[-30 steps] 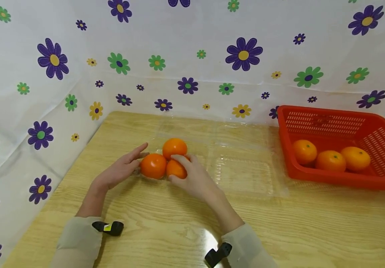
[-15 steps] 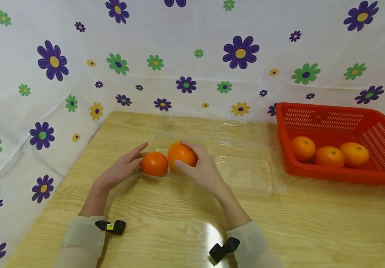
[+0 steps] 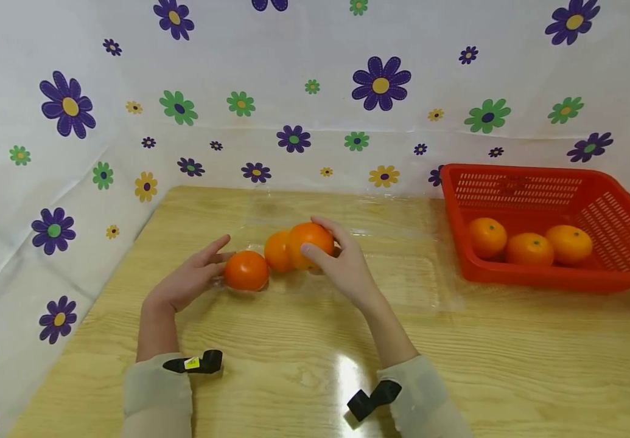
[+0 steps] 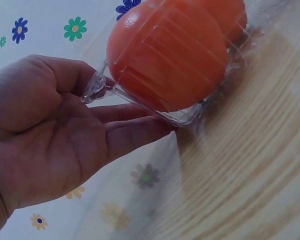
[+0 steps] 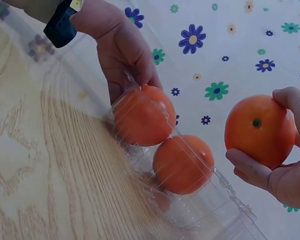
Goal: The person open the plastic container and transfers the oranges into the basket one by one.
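My right hand point(image 3: 347, 264) grips an orange point(image 3: 310, 243) between thumb and fingers. In the right wrist view this orange point(image 5: 260, 131) hangs apart from the others, its green stem spot showing. Two more oranges, a left one point(image 3: 246, 271) and one behind it point(image 3: 277, 250), sit in a clear plastic box point(image 5: 230, 192). At the box's left end my left hand point(image 3: 185, 280) holds the edge. In the left wrist view its thumb lies above the clear rim point(image 4: 140, 102) and its fingers point(image 4: 135, 134) lie below; the fingertips are partly hidden.
A red plastic basket point(image 3: 539, 281) with three oranges point(image 3: 530, 249) stands at the right. Clear plastic sections point(image 3: 402, 277) lie on the wooden table point(image 3: 271, 353) between the box's oranges and the basket. A white flowered cloth point(image 3: 315, 115) rises behind and at the left.
My right hand has lifted the nearest orange out of the box, up and to the right. The left hand stays at the box's edge. The head view has shifted slightly.
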A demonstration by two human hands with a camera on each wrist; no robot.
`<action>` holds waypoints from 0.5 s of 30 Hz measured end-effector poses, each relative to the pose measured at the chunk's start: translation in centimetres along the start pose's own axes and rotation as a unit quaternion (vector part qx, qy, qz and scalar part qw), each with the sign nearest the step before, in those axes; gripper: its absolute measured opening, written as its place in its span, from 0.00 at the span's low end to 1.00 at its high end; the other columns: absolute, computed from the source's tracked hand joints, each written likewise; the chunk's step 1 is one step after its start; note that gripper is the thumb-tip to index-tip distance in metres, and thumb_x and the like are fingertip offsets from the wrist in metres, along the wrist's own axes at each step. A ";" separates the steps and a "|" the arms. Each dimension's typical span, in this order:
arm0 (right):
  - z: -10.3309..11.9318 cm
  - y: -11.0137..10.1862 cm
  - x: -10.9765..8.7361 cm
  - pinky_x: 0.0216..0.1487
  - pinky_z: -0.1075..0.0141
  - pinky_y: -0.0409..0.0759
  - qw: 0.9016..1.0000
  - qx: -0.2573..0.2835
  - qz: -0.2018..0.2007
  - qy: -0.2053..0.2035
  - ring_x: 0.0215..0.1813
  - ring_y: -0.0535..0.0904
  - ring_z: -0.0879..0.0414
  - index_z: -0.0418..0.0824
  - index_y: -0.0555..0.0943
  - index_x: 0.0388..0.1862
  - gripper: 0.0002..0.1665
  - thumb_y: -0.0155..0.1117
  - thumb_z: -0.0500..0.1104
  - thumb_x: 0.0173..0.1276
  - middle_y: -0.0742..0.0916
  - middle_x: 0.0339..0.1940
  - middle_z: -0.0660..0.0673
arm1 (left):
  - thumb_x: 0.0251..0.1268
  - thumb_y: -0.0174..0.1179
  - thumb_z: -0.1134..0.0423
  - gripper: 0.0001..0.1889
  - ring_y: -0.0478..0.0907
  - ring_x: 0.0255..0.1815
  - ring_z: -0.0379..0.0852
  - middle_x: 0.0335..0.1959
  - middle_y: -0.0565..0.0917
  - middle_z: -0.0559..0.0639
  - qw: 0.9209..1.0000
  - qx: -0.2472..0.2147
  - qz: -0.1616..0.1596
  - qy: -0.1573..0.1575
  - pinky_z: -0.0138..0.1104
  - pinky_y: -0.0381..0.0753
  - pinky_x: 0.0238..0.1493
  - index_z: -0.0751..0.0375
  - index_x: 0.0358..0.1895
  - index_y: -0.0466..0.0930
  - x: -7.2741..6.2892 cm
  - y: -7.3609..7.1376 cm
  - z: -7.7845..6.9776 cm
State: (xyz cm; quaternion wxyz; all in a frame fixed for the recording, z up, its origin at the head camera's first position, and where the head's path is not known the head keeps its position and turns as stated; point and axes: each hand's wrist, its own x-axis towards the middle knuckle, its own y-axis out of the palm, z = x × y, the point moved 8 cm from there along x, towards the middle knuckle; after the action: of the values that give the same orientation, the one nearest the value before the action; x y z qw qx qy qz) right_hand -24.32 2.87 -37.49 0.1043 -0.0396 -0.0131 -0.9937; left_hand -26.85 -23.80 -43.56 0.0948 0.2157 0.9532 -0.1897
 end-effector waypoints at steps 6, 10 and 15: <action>-0.1 0.2 -0.3 0.46 0.50 0.84 0.999 0.028 0.014 0.013 0.57 0.79 0.42 0.52 0.71 0.71 0.30 0.63 0.44 0.72 0.75 0.66 0.44 | 0.79 0.47 0.60 0.35 0.65 0.68 0.60 0.77 0.57 0.66 0.999 -0.032 0.001 0.014 0.27 0.74 0.52 0.49 0.82 0.40 -0.8 0.5 0.0; -0.2 0.2 -0.5 0.52 0.40 0.79 0.996 0.076 0.026 0.037 0.59 0.78 0.40 0.50 0.69 0.72 0.29 0.60 0.43 0.75 0.74 0.67 0.41 | 0.80 0.47 0.59 0.35 0.66 0.69 0.60 0.76 0.58 0.66 0.999 -0.029 0.008 0.020 0.27 0.74 0.54 0.49 0.82 0.40 -0.6 0.5 0.0; -0.1 0.4 -0.4 0.55 0.42 0.78 0.979 0.184 0.053 0.062 0.61 0.76 0.42 0.47 0.63 0.76 0.29 0.50 0.45 0.79 0.71 0.70 0.41 | 0.80 0.45 0.61 0.34 0.71 0.61 0.57 0.75 0.60 0.67 1.000 -0.002 0.007 0.018 0.29 0.74 0.53 0.49 0.82 0.41 -0.4 0.0 -0.1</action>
State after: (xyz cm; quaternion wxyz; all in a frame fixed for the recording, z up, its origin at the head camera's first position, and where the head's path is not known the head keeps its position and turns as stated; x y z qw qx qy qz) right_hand -23.87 2.58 -37.64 0.1628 0.0410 -0.1875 -0.9678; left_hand -26.52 -23.94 -43.38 0.0793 0.2259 0.9536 -0.1827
